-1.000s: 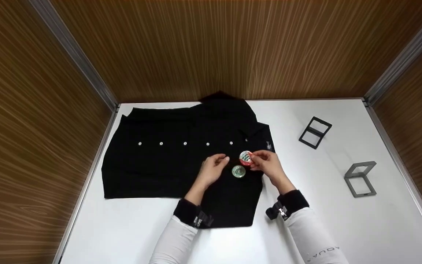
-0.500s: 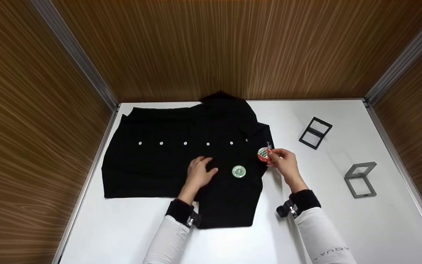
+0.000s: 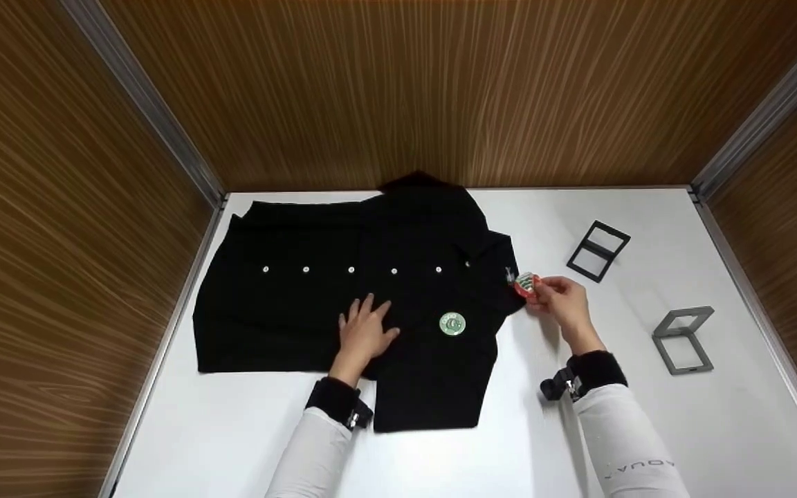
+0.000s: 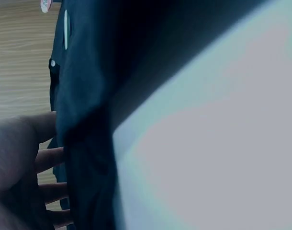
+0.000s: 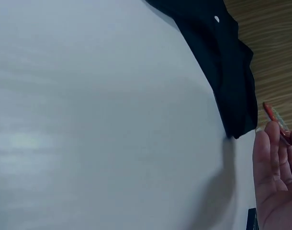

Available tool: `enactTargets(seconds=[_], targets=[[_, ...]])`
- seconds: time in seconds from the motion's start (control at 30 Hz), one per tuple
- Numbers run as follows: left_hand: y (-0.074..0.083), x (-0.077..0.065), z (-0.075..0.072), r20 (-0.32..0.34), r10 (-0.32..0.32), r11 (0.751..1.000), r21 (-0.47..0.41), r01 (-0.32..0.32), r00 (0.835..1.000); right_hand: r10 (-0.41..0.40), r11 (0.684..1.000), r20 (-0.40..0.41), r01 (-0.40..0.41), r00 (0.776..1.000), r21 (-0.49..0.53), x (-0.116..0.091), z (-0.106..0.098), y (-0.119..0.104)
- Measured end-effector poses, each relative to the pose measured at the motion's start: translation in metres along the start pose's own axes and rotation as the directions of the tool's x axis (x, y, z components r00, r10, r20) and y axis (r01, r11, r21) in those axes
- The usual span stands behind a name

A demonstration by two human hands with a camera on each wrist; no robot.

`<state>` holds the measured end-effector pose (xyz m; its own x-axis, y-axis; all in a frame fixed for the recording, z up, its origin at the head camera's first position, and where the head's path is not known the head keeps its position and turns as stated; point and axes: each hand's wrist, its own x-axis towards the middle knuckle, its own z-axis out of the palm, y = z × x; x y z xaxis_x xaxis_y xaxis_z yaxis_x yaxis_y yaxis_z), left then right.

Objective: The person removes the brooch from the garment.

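Badge (image 3: 524,284) faces up in right hand (image 3: 566,304); shirt (image 3: 288,311) stretches sideways, collar (image 3: 474,245) rightward.

1. Solid black right across the shirt (image 3: 433,387), dotted with white buttons (image 3: 394,271)!
2. Here's the red badge (image 3: 525,283), flashing a green-and-white pattern.
3. Green and white on the second badge (image 3: 452,324).
4. Brown wood grain streaks the wall (image 3: 405,90); white table (image 3: 232,429) below.
5. One black frame (image 3: 584,259), one grey frame (image 3: 663,353).
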<state>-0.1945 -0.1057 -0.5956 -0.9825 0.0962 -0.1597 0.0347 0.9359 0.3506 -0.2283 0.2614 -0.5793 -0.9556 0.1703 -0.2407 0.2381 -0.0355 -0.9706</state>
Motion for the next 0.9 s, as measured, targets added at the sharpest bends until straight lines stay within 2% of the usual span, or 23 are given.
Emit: enactTargets(seconds=[0.27,0.4,0.47,0.7,0.9], targets=[[-0.003,0.002,-0.002,0.013,0.002,0.999,0.037,-0.003,1.000,0.086,0.996,-0.060,-0.087,0.994,-0.008,0.018,-0.033,-0.012],[-0.002,0.003,-0.003,0.019,0.001,0.999,0.042,-0.002,1.000,0.115,0.993,-0.135,-0.109,0.984,0.047,0.027,-0.049,-0.017],[-0.002,0.003,-0.003,0.022,0.001,0.999,0.049,-0.002,1.000,0.138,0.987,-0.167,-0.121,0.976,0.106,0.031,-0.055,-0.020],[-0.003,0.002,-0.003,0.027,0.006,0.998,0.057,-0.008,1.000,0.232,0.941,-0.255,-0.151,0.939,0.303,0.038,-0.069,-0.027],[-0.002,0.000,-0.004,0.035,0.004,0.998,0.068,-0.006,0.999,0.325,0.894,-0.266,-0.204,0.907,0.399,0.041,-0.074,-0.030]])
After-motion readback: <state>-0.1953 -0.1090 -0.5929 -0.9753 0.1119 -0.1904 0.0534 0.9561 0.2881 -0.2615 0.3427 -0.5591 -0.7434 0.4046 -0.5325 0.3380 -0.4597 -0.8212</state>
